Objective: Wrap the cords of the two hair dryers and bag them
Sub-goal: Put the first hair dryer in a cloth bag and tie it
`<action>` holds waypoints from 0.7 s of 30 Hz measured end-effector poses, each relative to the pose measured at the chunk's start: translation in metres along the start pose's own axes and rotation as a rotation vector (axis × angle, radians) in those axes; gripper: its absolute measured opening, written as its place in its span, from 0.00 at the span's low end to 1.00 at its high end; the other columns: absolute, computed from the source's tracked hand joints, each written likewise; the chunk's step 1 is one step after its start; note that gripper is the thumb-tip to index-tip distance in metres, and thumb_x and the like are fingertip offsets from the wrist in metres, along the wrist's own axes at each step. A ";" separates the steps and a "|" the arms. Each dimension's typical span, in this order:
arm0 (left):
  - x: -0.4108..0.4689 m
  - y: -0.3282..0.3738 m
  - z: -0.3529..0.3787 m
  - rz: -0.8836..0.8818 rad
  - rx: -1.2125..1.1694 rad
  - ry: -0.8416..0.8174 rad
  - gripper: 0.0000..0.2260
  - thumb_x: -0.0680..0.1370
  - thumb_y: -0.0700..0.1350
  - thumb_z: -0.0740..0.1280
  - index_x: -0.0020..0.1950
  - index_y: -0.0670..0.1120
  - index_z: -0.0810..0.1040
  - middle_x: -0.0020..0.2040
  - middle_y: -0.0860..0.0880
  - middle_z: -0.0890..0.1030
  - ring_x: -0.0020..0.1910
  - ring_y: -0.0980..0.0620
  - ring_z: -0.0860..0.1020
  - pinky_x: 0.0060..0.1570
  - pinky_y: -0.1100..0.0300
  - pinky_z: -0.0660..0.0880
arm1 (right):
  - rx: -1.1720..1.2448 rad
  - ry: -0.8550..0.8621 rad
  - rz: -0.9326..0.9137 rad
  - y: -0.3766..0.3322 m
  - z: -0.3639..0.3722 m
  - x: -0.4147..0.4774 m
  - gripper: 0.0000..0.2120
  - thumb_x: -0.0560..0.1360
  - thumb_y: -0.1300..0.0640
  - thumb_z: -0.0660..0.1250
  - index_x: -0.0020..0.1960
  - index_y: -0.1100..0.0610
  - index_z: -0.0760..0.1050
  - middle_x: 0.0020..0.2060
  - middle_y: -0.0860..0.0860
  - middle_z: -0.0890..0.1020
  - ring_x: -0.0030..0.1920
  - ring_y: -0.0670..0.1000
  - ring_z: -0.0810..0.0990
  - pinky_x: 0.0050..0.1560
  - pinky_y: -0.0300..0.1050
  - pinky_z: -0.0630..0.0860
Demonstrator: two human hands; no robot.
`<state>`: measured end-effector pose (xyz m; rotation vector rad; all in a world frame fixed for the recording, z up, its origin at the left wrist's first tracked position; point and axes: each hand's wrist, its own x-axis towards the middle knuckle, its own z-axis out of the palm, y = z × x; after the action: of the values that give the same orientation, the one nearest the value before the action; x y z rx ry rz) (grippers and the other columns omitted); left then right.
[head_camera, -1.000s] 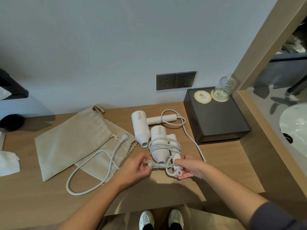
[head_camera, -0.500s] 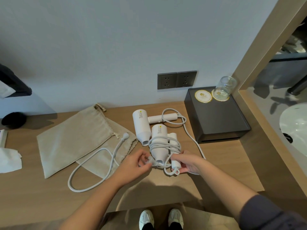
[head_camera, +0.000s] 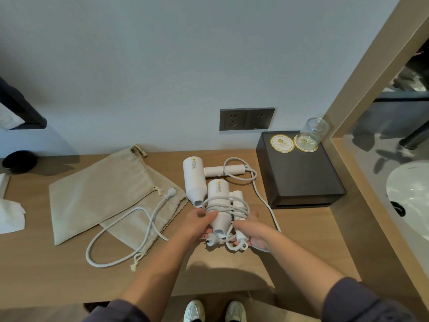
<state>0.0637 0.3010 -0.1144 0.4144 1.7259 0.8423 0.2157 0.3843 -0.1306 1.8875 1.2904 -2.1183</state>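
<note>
Clasped the near hair dryer [head_camera: 218,190] from both sides, just in front of the middle of the wooden counter [head_camera: 301,247]. Curled the left hand [head_camera: 197,223] round the left of its barrel, thumb on top, fingers tucked beneath. Cupped the right hand [head_camera: 254,237] under the folded handle and the lower cord loops, thumb pressed over them. Showed its wound cord [head_camera: 226,205] in several turns round barrel and handle together, with the plug [head_camera: 211,242] and 1 slack loop dangling at the near end between the 2 hands. Could not tell whether lifted clear of the wood or resting on it.

Lay touching it, just behind and to the left: the far hair dryer [head_camera: 193,180], nozzle toward the person, handle pointing right toward the black box [head_camera: 299,180]. Sprawled unwrapped: the loose cord [head_camera: 120,230], curling off that handle, running down beside the box to under the right hand, then lying in 1 wide loop left of the arms, its plug end [head_camera: 171,192] resting on 1 of the bags. Spread flat at the left, overlapping: 2 beige drawstring bags [head_camera: 97,196].

Stood on the box: 1 upturned glass [head_camera: 312,133] on a coaster, with 1 bare coaster [head_camera: 282,142] beside it. Sat in the wall behind: a double socket [head_camera: 246,119].
</note>
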 end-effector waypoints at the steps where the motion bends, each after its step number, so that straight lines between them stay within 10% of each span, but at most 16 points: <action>1: 0.000 0.000 0.003 0.005 0.000 -0.005 0.15 0.78 0.48 0.67 0.61 0.42 0.73 0.40 0.45 0.80 0.30 0.54 0.76 0.23 0.68 0.71 | -0.011 0.000 -0.004 0.001 -0.003 0.000 0.28 0.76 0.65 0.65 0.67 0.51 0.53 0.54 0.61 0.76 0.45 0.56 0.80 0.46 0.49 0.80; 8: -0.001 0.004 0.004 0.056 0.031 0.012 0.08 0.80 0.44 0.63 0.58 0.43 0.75 0.39 0.44 0.79 0.30 0.53 0.75 0.25 0.64 0.73 | -0.069 0.042 -0.045 -0.004 -0.016 0.003 0.30 0.77 0.63 0.65 0.71 0.52 0.51 0.52 0.59 0.75 0.46 0.57 0.80 0.46 0.49 0.81; 14: 0.014 0.018 -0.058 0.358 0.315 0.584 0.07 0.76 0.42 0.61 0.39 0.45 0.77 0.35 0.47 0.79 0.35 0.50 0.75 0.32 0.58 0.69 | -0.222 0.149 -0.065 -0.010 -0.014 0.005 0.29 0.76 0.58 0.66 0.70 0.56 0.54 0.49 0.55 0.75 0.47 0.54 0.78 0.48 0.52 0.79; 21: 0.067 0.015 -0.133 0.109 0.837 0.640 0.18 0.78 0.43 0.59 0.69 0.52 0.68 0.65 0.40 0.66 0.63 0.40 0.67 0.59 0.47 0.68 | -0.184 0.261 -0.062 -0.014 -0.006 0.008 0.28 0.75 0.58 0.65 0.72 0.54 0.60 0.55 0.56 0.75 0.50 0.55 0.76 0.42 0.47 0.76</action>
<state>-0.0848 0.3118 -0.1326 0.8602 2.6559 0.2803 0.2116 0.4009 -0.1289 2.1201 1.5496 -1.7494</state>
